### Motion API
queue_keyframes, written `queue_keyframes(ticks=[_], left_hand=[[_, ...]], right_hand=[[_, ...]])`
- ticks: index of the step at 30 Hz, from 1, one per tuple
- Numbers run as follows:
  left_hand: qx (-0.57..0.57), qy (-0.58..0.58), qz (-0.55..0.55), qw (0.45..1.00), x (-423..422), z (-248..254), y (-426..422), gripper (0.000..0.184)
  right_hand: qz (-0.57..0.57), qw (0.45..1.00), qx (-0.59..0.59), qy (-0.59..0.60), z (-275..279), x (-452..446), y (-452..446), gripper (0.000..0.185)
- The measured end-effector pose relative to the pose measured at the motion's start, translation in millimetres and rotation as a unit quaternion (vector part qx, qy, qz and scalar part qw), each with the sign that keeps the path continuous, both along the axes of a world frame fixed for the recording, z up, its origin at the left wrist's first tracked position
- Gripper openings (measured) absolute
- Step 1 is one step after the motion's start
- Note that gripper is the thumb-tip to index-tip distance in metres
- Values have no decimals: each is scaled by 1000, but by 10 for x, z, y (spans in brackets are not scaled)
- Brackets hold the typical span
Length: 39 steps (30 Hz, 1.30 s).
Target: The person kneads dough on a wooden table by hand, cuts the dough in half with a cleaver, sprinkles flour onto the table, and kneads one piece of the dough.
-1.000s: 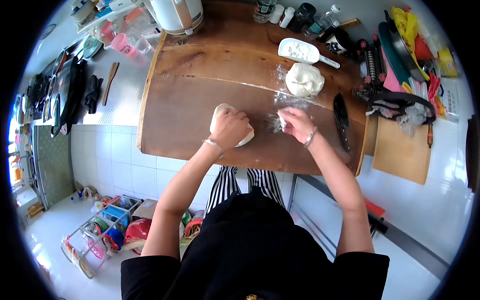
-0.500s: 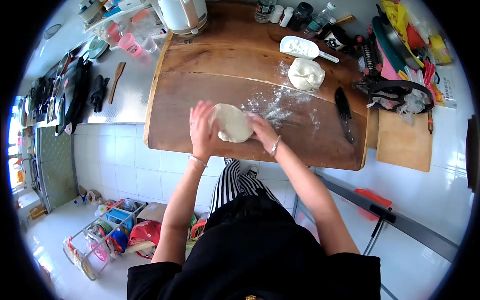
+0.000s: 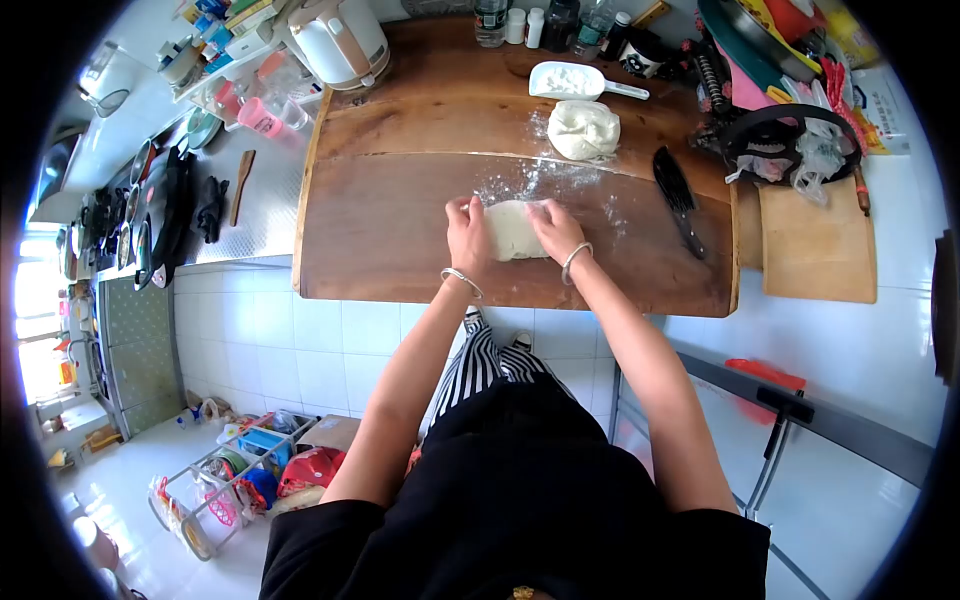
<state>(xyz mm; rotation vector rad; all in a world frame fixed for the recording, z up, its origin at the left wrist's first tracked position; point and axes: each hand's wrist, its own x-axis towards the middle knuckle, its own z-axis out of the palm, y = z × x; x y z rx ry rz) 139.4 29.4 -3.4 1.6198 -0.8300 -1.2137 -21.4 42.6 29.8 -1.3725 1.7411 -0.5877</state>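
Left hand point(image 3: 467, 231) and right hand point(image 3: 559, 231) – apart – grip flattened white dough point(image 3: 515, 234) near front edge of brown wooden worktop point(image 3: 375, 225).

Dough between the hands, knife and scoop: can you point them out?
Dough point(image 3: 516, 232), head view: middle of its top.
Knife point(image 3: 677, 192), head view: on the blade.
Scoop point(image 3: 627, 90), head view: on the handle.

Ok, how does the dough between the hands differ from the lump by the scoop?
The held dough is between the left hand and right hand; the lump sits untouched near the scoop. The held dough looks flatter, the lump rounder. The lump's top is creased; the held dough's visible face looks smoother. Both are pale.
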Motion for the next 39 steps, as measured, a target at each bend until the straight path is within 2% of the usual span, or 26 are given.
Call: queue_keyframes(ticks=[1,2,3,4,5,7,8,10,17,19,21,22,23,25,26,28,29,30,31,33,34,35,37,39], left_hand=[[-90,-155,-52,982,-8,24,-32,34],[-173,-306,-104,930,-1,33,-19,35],[-168,-311,-104,930,-40,74,36,35],[-178,-274,-124,937,-121,123,96,33],[-190,-237,-145,942,-161,176,132,33],[-160,-246,-169,941,-160,95,236,28],[-214,-275,-138,927,-200,-13,312,26],[-286,-329,-92,895,-259,-133,292,20],[-246,-381,-135,881,-298,-166,-541,15],[-244,-380,-133,882,-325,-200,-785,17],[-189,-400,-168,881,-327,-212,-975,23],[-127,-396,-194,888,-330,-167,-1045,35],[-127,-396,-195,888,-314,-145,-1098,35],[-88,-342,-247,902,-270,-106,-1203,46],[-95,-343,-242,903,-196,-9,-1252,46],[19,-139,-351,926,-34,193,-1197,54],[23,-137,-350,926,-48,361,-1051,54],[1,-220,-345,913,-60,579,-843,49],[-25,-303,-336,891,-66,699,-656,44],[-224,-456,-248,825,-127,193,-301,20],[-210,-457,-209,839,-162,269,-64,16],[-259,-418,-169,854,-164,85,67,17],[-327,-423,-129,835,-116,-144,207,21],[-321,-455,-116,822,-123,-235,90,21]], right_hand=[[2,1000,1,-4,-15,38,10,42],[-14,994,-100,40,-58,143,33,36],[-31,976,-201,82,-109,241,58,31],[-20,945,-267,190,-144,323,112,23],[-26,942,-251,220,-166,368,204,19],[-57,922,-336,183,-289,424,330,19],[-54,924,-332,180,-375,427,388,19],[-72,885,-407,216,-512,442,299,21],[-51,914,-341,215,-491,345,-548,19],[-50,945,-231,225,-485,315,-800,17],[-64,947,-223,224,-506,288,-1034,19],[-51,966,-153,201,-447,264,-1131,22],[-39,980,-78,176,-377,250,-1167,26],[17,995,10,101,-310,115,-1306,37],[-33,987,-64,-144,-663,12,-1347,38],[-16,981,-70,-183,-267,-12,-1086,35],[-3,973,-69,-222,-136,-28,-926,32],[-8,970,-70,-232,-302,-43,-824,28],[-31,987,-116,-106,-52,81,-568,26],[-72,948,-295,101,-290,367,-167,20],[-89,930,-339,112,-344,476,47,19],[-108,909,-383,122,-386,529,161,17],[-77,894,-419,138,-465,512,174,16],[-48,876,-454,158,-515,483,14,15]])
